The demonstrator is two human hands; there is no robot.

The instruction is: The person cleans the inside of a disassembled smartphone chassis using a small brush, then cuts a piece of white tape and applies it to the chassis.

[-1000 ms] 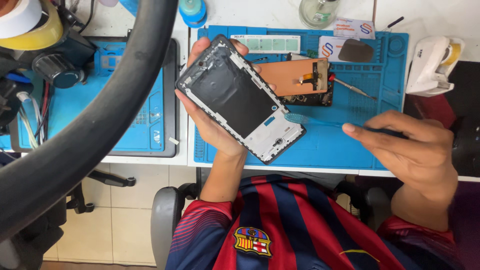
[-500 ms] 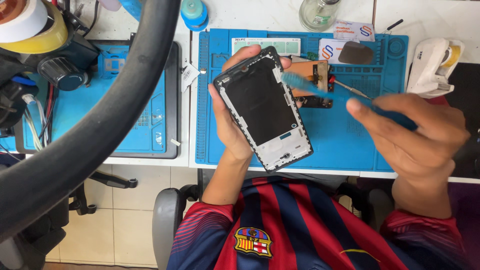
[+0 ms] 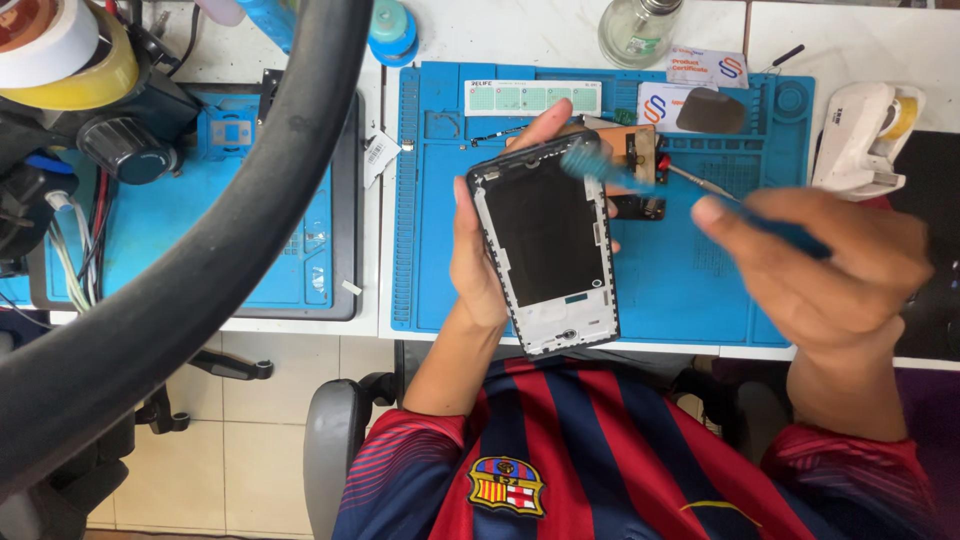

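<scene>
My left hand (image 3: 474, 262) holds a phone's middle frame (image 3: 548, 247) upright over the blue work mat (image 3: 700, 290). The frame is black inside with a white border, open side facing up. My right hand (image 3: 822, 272) grips a blue brush (image 3: 790, 233) by the handle. Its bristles (image 3: 585, 160) are blurred with motion at the frame's top right corner.
An orange circuit board (image 3: 640, 150) and a thin metal tool (image 3: 700, 181) lie on the mat behind the frame. A glass bottle (image 3: 638, 28), a white tape dispenser (image 3: 860, 135) and tape rolls (image 3: 60, 50) stand around. A thick black ring (image 3: 200, 270) crosses the left foreground.
My left hand turned the frame from slanted to nearly upright. My right hand rose from the mat's lower right and brought the brush across to the frame's top edge.
</scene>
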